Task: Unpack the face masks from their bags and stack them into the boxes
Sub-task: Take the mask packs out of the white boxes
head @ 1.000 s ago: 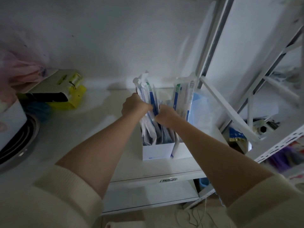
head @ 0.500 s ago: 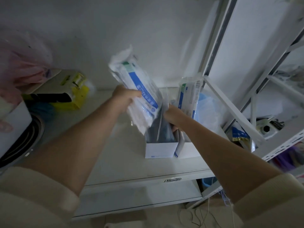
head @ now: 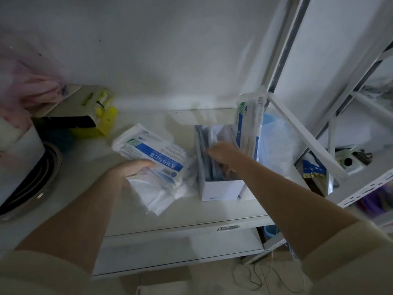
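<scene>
**Mask bags pulled out of the box and laid down**

So the left hand (head: 136, 167) lifted the mask bags (head: 158, 165) up out of the white box (head: 221, 189), swung them left and now has them down on the tabletop (head: 89, 188). The right hand (head: 222, 151) went from pinching the bags to reaching into the box's open top.

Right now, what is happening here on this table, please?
A person is sorting bagged face masks. The left hand grips a bundle of mask bags low over the white table. The right hand reaches into the open white box, which holds more packs. Another mask bag stands upright behind the box.
</scene>
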Tool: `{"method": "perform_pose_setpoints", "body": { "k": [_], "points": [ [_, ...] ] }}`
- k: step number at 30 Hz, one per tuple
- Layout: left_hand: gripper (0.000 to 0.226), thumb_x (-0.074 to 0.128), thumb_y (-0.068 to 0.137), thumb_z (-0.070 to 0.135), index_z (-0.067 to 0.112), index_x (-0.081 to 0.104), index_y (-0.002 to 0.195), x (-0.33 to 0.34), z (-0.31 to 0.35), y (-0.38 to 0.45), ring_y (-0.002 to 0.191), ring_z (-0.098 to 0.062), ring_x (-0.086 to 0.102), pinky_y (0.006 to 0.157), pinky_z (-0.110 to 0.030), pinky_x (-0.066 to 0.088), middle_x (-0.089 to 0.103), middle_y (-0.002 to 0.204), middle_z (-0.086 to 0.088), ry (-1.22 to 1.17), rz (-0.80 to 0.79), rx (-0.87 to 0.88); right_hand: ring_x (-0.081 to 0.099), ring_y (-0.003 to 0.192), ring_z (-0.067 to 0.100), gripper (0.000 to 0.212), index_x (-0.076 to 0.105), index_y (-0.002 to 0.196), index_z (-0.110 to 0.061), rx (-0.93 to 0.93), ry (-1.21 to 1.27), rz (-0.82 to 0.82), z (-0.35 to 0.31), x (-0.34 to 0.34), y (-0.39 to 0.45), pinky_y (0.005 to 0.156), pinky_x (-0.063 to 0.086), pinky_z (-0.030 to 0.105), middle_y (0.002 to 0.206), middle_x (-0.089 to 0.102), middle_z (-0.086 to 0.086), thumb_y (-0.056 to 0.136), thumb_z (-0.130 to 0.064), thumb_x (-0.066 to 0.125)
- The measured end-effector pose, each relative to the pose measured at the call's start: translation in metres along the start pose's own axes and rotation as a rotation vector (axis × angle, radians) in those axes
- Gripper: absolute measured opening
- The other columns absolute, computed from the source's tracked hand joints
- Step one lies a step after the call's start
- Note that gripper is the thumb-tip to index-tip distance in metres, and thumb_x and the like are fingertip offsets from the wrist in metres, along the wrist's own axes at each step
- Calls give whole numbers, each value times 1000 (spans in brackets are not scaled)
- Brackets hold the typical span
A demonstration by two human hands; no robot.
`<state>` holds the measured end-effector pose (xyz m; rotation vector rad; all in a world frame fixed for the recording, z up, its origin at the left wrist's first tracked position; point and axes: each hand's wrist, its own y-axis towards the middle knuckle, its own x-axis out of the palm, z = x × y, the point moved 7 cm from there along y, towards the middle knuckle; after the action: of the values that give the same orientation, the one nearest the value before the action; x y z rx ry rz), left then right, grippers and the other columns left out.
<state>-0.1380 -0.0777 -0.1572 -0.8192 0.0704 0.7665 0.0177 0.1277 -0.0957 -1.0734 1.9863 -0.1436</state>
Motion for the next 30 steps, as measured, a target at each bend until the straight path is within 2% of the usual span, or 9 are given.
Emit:
{"method": "perform_pose_setpoints", "body": {
  "k": [5, 7, 9, 12, 14, 17, 21, 25, 30],
  "points": [
    [19, 60, 89, 3, 0, 56, 108, 33, 6, 26, 95, -22, 61, 84, -30, 50, 63, 114, -16, -26, 57, 48, 53, 94, 24, 42, 46, 127, -7, 23, 133, 38, 15, 7, 11, 88, 50, 35, 113, 56, 12, 99, -38, 42],
    [29, 63, 87, 9, 3, 57, 115, 34, 12, 34, 91, -19, 63, 77, -26, 53, 65, 110, -11, 39, 151, 79, 53, 89, 23, 48, 44, 130, -8, 57, 189, 31, 22, 4, 12, 76, 51, 34, 108, 55, 11, 96, -42, 46],
    [42, 69, 84, 27, 9, 55, 120, 24, 22, 30, 95, -20, 62, 73, -25, 49, 63, 115, -11, 287, 303, 90, 55, 83, 22, 52, 44, 131, -7, 59, 185, 21, 27, 2, 13, 63, 50, 30, 104, 55, 10, 93, -42, 53],
    [78, 73, 76, 43, 11, 38, 138, 7, 41, 21, 124, -34, 43, 97, -41, 41, 46, 135, -17, 583, 508, 78, 58, 101, 27, 59, 43, 132, -6, 32, 170, 17, 28, 0, 14, 75, 54, 34, 116, 57, 14, 87, -37, 64],
    [70, 71, 76, 40, 13, 43, 135, 9, 62, 18, 124, -36, 44, 97, -42, 43, 49, 134, -15, 553, 551, 211, 58, 105, 26, 55, 44, 130, -5, -17, 113, 30, 25, -1, 16, 84, 53, 34, 117, 57, 13, 88, -33, 65],
    [49, 62, 81, 27, 15, 52, 127, 37, 89, 12, 118, -31, 52, 94, -37, 47, 57, 127, -10, 367, 438, 436, 58, 98, 25, 41, 50, 124, -4, -75, -108, 64, 21, 2, 19, 81, 48, 30, 116, 60, 12, 93, -30, 56],
    [39, 53, 90, 21, 15, 52, 128, 79, 112, -6, 116, -22, 54, 89, -29, 42, 57, 128, -4, 309, 237, 553, 53, 92, 24, 27, 51, 120, -1, -122, -268, 189, 16, -9, 17, 78, 45, 29, 105, 55, 11, 94, -9, 50],
    [45, 54, 92, 30, 18, 49, 134, 89, 133, -17, 109, -16, 53, 83, -27, 37, 56, 132, 0, 190, 184, 585, 62, 92, 29, 26, 54, 115, -3, -253, -122, 330, -11, -47, 3, 75, 58, 37, 103, 60, 13, 89, -4, 53],
    [77, 62, 84, 53, 19, 32, 146, 92, 154, -24, 112, -18, 51, 93, -30, 39, 51, 129, 1, -76, 103, 528, 54, 59, 17, 13, 60, 88, -4, -292, 248, 348, -34, -93, -13, 53, 46, 26, 67, 55, 4, 75, -4, 59]
  ]
}}
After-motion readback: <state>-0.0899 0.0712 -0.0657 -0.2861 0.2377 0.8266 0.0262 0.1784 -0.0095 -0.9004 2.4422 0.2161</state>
